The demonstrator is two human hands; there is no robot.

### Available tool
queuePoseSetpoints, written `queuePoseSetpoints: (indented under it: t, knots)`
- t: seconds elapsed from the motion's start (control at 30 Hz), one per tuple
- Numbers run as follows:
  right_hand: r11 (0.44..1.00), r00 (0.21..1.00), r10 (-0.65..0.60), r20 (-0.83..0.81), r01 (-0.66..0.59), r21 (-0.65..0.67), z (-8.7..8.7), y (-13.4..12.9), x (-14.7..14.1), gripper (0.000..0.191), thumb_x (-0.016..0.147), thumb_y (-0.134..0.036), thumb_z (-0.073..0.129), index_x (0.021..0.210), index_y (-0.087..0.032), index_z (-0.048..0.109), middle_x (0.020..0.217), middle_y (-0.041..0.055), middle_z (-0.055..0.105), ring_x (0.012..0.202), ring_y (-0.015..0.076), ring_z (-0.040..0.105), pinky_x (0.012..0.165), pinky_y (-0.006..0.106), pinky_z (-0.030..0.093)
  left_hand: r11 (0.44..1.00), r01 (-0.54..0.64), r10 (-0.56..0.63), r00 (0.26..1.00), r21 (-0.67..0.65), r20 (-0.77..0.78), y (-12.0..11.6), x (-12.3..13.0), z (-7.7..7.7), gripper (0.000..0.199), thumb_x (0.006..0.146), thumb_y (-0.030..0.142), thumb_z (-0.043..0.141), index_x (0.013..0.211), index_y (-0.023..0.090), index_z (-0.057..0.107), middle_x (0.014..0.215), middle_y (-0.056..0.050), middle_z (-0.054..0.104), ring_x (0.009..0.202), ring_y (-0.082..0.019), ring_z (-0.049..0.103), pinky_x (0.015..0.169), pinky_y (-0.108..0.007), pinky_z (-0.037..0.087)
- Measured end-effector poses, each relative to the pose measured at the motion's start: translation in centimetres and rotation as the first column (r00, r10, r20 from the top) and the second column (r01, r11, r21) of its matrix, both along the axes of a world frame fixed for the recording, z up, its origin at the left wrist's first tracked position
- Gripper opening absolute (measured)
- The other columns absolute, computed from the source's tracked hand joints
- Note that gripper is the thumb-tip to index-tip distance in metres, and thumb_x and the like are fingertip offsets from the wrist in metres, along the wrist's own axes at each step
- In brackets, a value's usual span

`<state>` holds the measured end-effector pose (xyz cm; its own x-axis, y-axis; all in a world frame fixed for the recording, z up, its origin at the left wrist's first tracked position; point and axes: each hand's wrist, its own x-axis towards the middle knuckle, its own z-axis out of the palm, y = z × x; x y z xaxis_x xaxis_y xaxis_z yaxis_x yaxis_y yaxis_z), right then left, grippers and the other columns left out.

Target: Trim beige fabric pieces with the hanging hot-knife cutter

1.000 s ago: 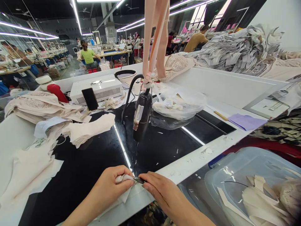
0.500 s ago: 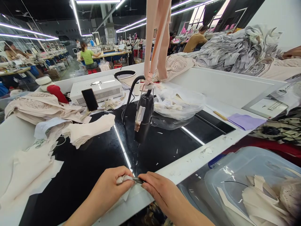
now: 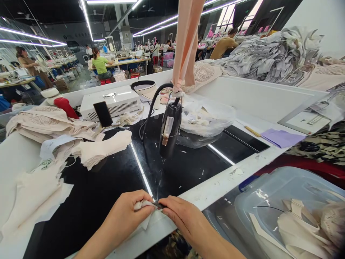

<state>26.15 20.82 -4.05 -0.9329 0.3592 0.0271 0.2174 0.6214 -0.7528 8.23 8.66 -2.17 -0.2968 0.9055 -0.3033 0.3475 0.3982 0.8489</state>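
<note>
Near the table's front edge, my left hand (image 3: 129,212) pinches a small folded strip of off-white fabric (image 3: 140,205) between thumb and fingers. A loose corner of the cloth hangs below the hand. My right hand (image 3: 183,216) is closed around a small dark, pointed metal tool (image 3: 158,205), its kind mostly hidden by the fingers. The tool's tip meets the end of the fabric between both hands. Just beyond them a black corded tool (image 3: 169,126) with a thin tip hangs from peach cloth strips (image 3: 185,46) over the black tabletop (image 3: 107,194).
Stacked beige fabric pieces (image 3: 105,147) and more cloth (image 3: 35,201) lie left. A phone (image 3: 102,114) leans on a white box (image 3: 110,102). Behind the hanging tool is a clear plastic bag (image 3: 207,120). A translucent bin (image 3: 269,187) with beige garments stands at right.
The hanging black tool and its cloth strips have swung to the right and slightly up. My hands have barely moved. A person at the far left now stands more upright.
</note>
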Motion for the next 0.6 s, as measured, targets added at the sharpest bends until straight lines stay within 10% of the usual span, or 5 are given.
queuePoseSetpoints:
  t: [0.6]
  knots:
    - [1.000,1.000,0.004,-0.014,-0.004,-0.017,-0.60,-0.18,-0.37,0.049,0.109,-0.049,0.024,0.109,-0.021,0.064,0.094,0.0050,0.071,0.085,0.0218,0.067,0.073,0.033,0.047,1.000,0.004,-0.004,1.000,0.013,-0.008,0.35,0.18,0.28,0.015,0.084,0.030,0.062,0.083,0.021,0.073,0.076,0.003,0.068,0.074,-0.016,0.059,0.067,-0.024,0.040]
